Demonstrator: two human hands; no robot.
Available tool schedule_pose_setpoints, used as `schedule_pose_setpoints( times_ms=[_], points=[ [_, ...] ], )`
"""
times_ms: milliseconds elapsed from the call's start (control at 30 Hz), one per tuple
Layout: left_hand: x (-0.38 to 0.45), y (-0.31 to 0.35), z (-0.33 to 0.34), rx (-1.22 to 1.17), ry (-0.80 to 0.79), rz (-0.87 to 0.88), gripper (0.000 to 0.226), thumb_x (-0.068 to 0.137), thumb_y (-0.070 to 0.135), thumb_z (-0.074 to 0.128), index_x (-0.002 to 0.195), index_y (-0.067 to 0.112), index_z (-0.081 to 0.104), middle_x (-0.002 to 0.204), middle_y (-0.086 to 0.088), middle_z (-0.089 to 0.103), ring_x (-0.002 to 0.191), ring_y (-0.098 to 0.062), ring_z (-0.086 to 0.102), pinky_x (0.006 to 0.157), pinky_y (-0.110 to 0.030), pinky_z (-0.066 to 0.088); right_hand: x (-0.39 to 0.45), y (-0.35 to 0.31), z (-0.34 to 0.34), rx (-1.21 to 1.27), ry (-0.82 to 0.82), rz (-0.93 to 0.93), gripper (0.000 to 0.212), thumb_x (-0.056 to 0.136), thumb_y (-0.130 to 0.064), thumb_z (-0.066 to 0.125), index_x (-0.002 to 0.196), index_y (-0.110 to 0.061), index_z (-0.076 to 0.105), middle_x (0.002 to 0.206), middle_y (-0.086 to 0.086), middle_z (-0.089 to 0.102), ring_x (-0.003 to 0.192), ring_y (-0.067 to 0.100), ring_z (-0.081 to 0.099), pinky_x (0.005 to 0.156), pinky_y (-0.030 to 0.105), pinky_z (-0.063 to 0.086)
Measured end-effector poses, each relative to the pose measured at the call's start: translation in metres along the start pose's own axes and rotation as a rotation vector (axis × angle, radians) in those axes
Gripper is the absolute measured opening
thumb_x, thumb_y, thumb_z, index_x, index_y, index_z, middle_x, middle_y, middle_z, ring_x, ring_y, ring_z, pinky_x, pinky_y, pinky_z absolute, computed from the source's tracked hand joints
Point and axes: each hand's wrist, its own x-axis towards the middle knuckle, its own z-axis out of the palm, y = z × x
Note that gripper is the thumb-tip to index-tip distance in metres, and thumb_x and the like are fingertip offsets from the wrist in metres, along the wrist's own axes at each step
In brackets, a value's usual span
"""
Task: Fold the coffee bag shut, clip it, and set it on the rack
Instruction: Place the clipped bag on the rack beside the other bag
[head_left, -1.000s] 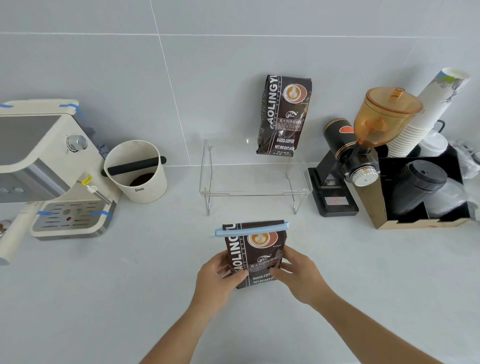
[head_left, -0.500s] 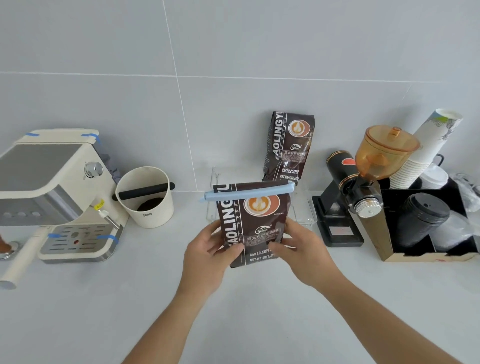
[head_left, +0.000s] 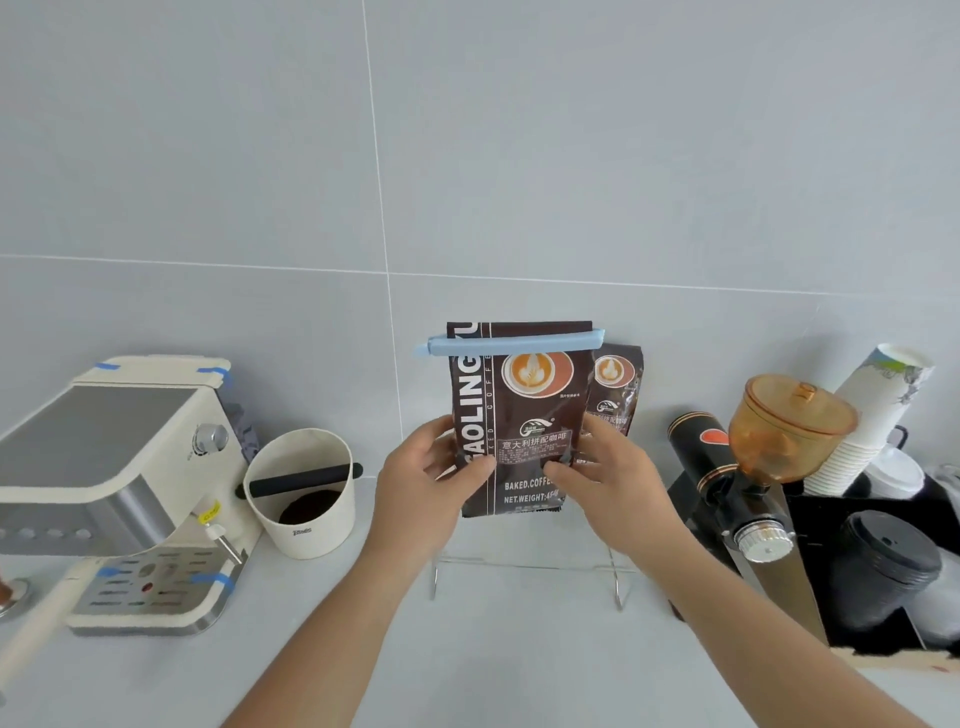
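A dark brown coffee bag stands upright over the clear acrylic rack, its folded top held by a light blue clip. My left hand grips its left edge and my right hand grips its right edge. I cannot tell whether the bag's bottom touches the rack. A second coffee bag of the same kind leans against the wall just behind and to the right, half hidden.
A cream espresso machine is at the left, with a cream knock box beside it. A grinder with an amber hopper stands right of the rack. Stacked paper cups and black lids sit in a box at far right.
Both hands lifted the clipped bag off the counter and carried it away from me, to above the rack in front of the second bag. The camera tilted up.
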Motion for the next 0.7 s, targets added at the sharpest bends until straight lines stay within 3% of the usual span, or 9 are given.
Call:
schedule_pose_setpoints(
  times_ms=[67, 167, 300, 467, 567, 700],
  points=[
    [0.014, 0.000, 0.001, 0.026, 0.004, 0.005, 0.039, 0.071, 0.017, 0.080, 0.097, 0.045, 0.069, 0.093, 0.023, 0.076, 0.088, -0.004, 0.072, 0.071, -0.017, 0.056, 0.015, 0.000, 0.002, -0.013, 0.016, -0.003, 0.043, 0.084, -0.009, 0.069, 0.116, -0.038, 0.062, 0.103, -0.012, 0.075, 0.081, 0.013, 0.075, 0.066, 0.022, 0.058],
    [0.034, -0.006, 0.002, 0.040, 0.008, -0.029, 0.036, 0.067, 0.028, 0.079, 0.093, 0.050, 0.069, 0.090, 0.025, 0.074, 0.086, -0.004, 0.072, 0.070, -0.020, 0.056, 0.035, 0.007, 0.006, 0.034, 0.023, 0.033, 0.040, 0.084, -0.001, 0.067, 0.112, -0.031, 0.068, 0.103, -0.005, 0.076, 0.080, 0.017, 0.075, 0.073, 0.031, 0.059],
    [0.059, -0.024, 0.003, 0.038, -0.013, -0.093, 0.037, 0.071, 0.020, 0.081, 0.087, 0.052, 0.071, 0.086, 0.025, 0.076, 0.081, -0.001, 0.072, 0.063, -0.014, 0.054, 0.059, 0.025, 0.014, 0.043, 0.061, 0.093, 0.040, 0.082, 0.004, 0.068, 0.106, -0.027, 0.072, 0.096, -0.001, 0.077, 0.082, 0.021, 0.075, 0.080, 0.039, 0.059],
    [0.089, -0.051, 0.004, 0.031, -0.016, -0.160, 0.035, 0.074, 0.013, 0.080, 0.085, 0.046, 0.072, 0.084, 0.025, 0.076, 0.079, -0.003, 0.073, 0.058, -0.011, 0.053, 0.087, 0.048, 0.028, -0.022, 0.080, 0.154, 0.042, 0.083, -0.004, 0.068, 0.102, -0.041, 0.070, 0.091, -0.014, 0.077, 0.079, 0.013, 0.073, 0.067, 0.024, 0.058],
    [0.102, -0.065, 0.005, 0.058, -0.006, -0.182, 0.033, 0.075, 0.013, 0.079, 0.085, 0.043, 0.072, 0.083, 0.025, 0.076, 0.080, -0.003, 0.073, 0.059, -0.011, 0.053, 0.098, 0.059, 0.035, -0.059, 0.100, 0.174, 0.040, 0.083, -0.006, 0.068, 0.103, -0.041, 0.070, 0.086, -0.023, 0.075, 0.068, -0.001, 0.068, 0.053, 0.010, 0.051],
    [0.115, -0.081, 0.006, 0.060, 0.001, -0.204, 0.035, 0.076, 0.013, 0.077, 0.081, 0.047, 0.071, 0.084, 0.026, 0.076, 0.082, -0.003, 0.073, 0.062, -0.012, 0.054, 0.109, 0.067, 0.043, -0.130, 0.124, 0.199, 0.040, 0.084, -0.010, 0.066, 0.102, -0.045, 0.068, 0.082, -0.035, 0.069, 0.061, -0.011, 0.061, 0.047, 0.004, 0.045]
  ],
)
